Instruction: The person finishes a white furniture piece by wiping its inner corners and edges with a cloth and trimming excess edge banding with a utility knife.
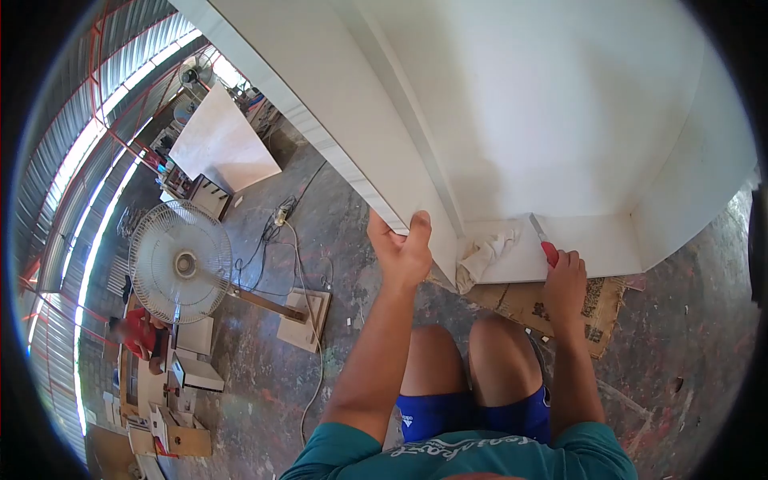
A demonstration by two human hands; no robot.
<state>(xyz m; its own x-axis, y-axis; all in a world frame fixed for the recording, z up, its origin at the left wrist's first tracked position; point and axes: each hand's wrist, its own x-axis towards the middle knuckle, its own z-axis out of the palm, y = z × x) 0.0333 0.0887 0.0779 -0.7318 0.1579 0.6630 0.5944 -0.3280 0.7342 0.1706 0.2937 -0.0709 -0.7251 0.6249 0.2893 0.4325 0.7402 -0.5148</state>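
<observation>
A large white cabinet (560, 112) stands open in front of me, with a cardboard sheet (512, 304) under its near edge. My left hand (402, 250) grips the front edge of its left side panel, thumb on the inner side. In my right hand (565, 280) is a red-handled blade tool (549, 250), its blade pointing up over the cabinet's bottom panel (600, 248). A crumpled whitish cloth (484, 254) lies in the near left corner of that panel, between my two hands.
To the left, a standing fan (182, 261) rises from a square wooden base (305, 320), with cables (298, 256) on the floor. Beyond it sits a person in red (142, 332) near wooden boxes (182, 428). A white board (224, 140) leans farther back.
</observation>
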